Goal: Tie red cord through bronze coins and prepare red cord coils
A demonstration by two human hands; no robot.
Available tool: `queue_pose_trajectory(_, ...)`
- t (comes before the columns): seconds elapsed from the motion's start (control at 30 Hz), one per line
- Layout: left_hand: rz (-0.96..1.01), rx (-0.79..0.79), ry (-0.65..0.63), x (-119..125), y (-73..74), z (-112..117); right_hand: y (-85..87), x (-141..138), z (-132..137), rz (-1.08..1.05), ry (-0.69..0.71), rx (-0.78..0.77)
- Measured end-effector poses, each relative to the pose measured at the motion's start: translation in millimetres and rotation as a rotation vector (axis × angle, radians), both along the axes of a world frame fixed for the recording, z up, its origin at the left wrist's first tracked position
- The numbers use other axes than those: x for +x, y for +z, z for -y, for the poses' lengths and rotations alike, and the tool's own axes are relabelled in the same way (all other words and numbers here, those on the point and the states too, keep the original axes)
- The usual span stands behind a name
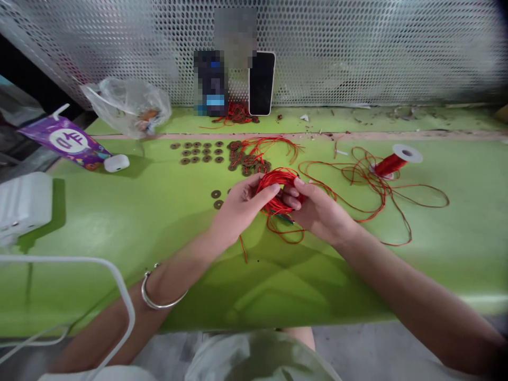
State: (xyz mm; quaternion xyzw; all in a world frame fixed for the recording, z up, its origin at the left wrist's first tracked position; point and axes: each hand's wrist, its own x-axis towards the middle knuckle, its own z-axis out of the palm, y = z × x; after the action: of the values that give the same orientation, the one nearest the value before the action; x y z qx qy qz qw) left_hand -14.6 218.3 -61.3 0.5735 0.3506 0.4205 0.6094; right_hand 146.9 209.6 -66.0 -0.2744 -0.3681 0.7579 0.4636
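A round coil of thin red cord (273,205) is held above the green table between both hands. My left hand (242,203) grips its left side, thumb lying across the strands. On the opposite side my right hand (317,206) holds the coil, its fingertips reaching into the middle. Loose loops of cord hang below it, and a small dark-green item partly shows under the coil. Just beyond the hands lies a pile of brown coins with holes (250,163), tied with red cord. Rows of single coins (206,152) lie left of that pile; two or more lie near my left hand.
A spool of red cord (391,165) stands at the right among loose cord loops. A phone (262,83) leans on the perforated metal panel (337,53). A clear plastic bag (127,106), a purple packet (71,140) and a white device (26,206) occupy the left; a white cable (115,270) crosses the front left.
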Motion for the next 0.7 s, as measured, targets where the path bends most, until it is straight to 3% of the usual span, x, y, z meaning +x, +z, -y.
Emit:
queue_pose_trajectory(0.13,-0.155,0.036,0.099,-3.1,1.0,1.0,6.4,5.6,-5.9,-0.091,-0.086,-0.120)
queue_pose_trajectory(0.23,-0.293,0.031,0.027,-6.6,0.9,1.0,13.6,12.0,-11.1,-0.089,-0.186,-0.123)
queue_pose_trajectory(0.3,-0.401,0.107,-0.010,-8.8,0.2,0.4,19.0,15.8,-13.6,-0.098,-0.251,-0.128)
queue_pose_trajectory(0.43,-0.584,0.265,0.048,-12.5,0.2,-2.0,27.8,23.2,-16.5,-0.184,-0.360,-0.155)
queue_pose_trajectory(0.7,-0.526,0.326,0.147,-19.2,1.0,-9.9,26.1,36.0,-20.9,-0.257,-0.336,-0.134)
